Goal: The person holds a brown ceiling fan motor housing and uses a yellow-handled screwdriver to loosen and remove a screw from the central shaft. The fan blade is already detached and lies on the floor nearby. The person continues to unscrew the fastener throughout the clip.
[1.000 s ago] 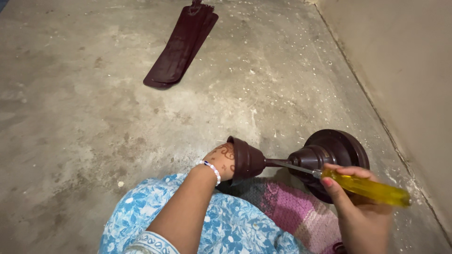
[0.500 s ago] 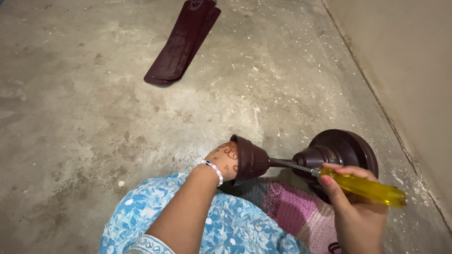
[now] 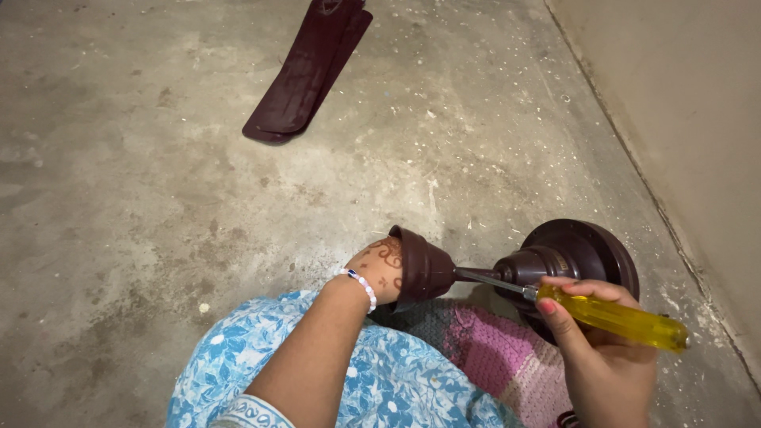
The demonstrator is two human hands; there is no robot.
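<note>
A dark maroon ceiling fan motor (image 3: 583, 252) lies on its side on the concrete floor, its rod running left to a maroon cup-shaped canopy (image 3: 422, 266). My left hand (image 3: 376, 269), patterned with henna and wearing a bead bracelet, grips the canopy from the left. My right hand (image 3: 598, 341) holds a screwdriver with a yellow handle (image 3: 614, 318); its metal shaft points left onto the rod near the motor hub.
Stacked maroon fan blades (image 3: 309, 71) lie on the floor at the top. A beige wall (image 3: 682, 103) meets the floor along the right. My blue floral sleeve and knee (image 3: 357, 380) and a pink woven cloth (image 3: 491, 357) fill the bottom.
The view has shifted slightly. My right hand and the screwdriver have moved a little lower; my left hand stays on the canopy.
</note>
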